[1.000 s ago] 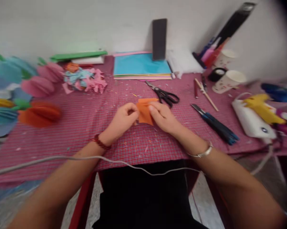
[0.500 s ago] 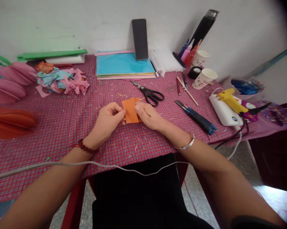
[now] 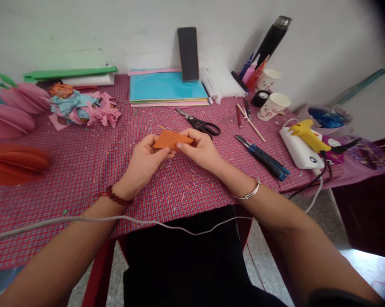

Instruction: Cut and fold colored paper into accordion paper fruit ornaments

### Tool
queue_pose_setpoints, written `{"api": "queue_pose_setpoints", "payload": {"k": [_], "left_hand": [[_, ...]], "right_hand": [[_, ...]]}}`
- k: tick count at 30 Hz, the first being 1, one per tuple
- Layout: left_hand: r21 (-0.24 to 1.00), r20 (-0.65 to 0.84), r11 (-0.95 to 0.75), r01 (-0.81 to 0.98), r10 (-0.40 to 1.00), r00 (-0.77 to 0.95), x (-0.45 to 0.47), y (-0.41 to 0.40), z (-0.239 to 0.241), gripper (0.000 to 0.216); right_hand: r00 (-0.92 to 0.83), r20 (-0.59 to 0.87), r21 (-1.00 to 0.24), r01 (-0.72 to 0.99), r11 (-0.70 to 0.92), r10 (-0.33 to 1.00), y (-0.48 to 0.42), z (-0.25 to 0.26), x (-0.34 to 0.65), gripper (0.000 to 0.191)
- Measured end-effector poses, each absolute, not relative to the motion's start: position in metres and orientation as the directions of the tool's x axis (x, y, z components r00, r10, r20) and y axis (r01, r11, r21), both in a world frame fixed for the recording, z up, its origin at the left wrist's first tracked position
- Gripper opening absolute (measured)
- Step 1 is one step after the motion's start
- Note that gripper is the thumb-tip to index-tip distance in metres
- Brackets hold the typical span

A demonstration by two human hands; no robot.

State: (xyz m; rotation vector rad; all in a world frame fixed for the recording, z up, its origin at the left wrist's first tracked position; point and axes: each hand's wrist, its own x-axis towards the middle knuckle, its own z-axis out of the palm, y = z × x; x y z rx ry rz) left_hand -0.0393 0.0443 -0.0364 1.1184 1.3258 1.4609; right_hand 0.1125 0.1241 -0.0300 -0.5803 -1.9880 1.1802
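A piece of orange paper [image 3: 168, 140] is held between both hands above the checked tablecloth [image 3: 166, 192]. My left hand [image 3: 146, 157] pinches its left part, thumb along the lower edge. Gripping the right part is my right hand [image 3: 201, 149], its thumb on the near face and the fingers behind. The paper is tilted, so its face looks narrow and slanted; its far side is hidden. Just beyond the right hand lie black-handled scissors [image 3: 201, 123], partly covered by that hand.
Right of the hands lie a blue utility knife [image 3: 262, 157] and a wooden stick [image 3: 251, 123]. A yellow glue gun [image 3: 309, 134] rests on a white box [image 3: 299, 149]. Coloured sheets [image 3: 160, 87] and a phone [image 3: 188, 53] are at the back. Paper pumpkins [image 3: 16, 164] stand left. A cable [image 3: 137, 221] crosses in front.
The orange paper has turned from an upright, facing rectangle to a flatter, slanted shape. My right hand has rotated, its fingers now behind the paper and its thumb in front.
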Motion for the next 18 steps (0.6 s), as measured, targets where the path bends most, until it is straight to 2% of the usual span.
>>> {"api": "queue_pose_setpoints", "payload": {"k": [2,4,6,11,14,18], "left_hand": [[0.976,0.133,-0.084,0.200,0.960,-0.246,-0.044,0.045,-0.035,0.026],[0.870,0.223,-0.066,0.489,0.937,-0.269,-0.050,0.046,-0.033,0.033],[0.750,0.283,-0.032,0.661,0.918,-0.277,-0.056,0.046,-0.032,0.033],[0.705,0.267,-0.036,0.708,0.939,-0.218,-0.059,0.052,-0.040,0.025],[0.683,0.295,-0.085,0.725,0.941,-0.168,-0.057,0.054,-0.042,0.009],[0.556,0.425,-0.179,0.812,0.901,-0.092,-0.052,0.047,-0.030,0.013]], "right_hand": [[-0.598,0.395,-0.822,0.110,0.560,0.698,0.125,-0.030,0.114,0.004],[-0.621,0.403,-0.734,0.218,0.643,0.672,0.127,-0.032,0.115,0.005],[-0.678,0.374,-0.650,0.296,0.700,0.633,0.129,-0.034,0.116,0.006],[-0.729,0.304,-0.572,0.375,0.729,0.613,0.128,-0.037,0.116,0.005],[-0.730,0.283,-0.567,0.397,0.722,0.623,0.127,-0.038,0.114,0.003],[-0.685,0.315,-0.644,0.354,0.678,0.657,0.128,-0.038,0.112,0.012]]}}
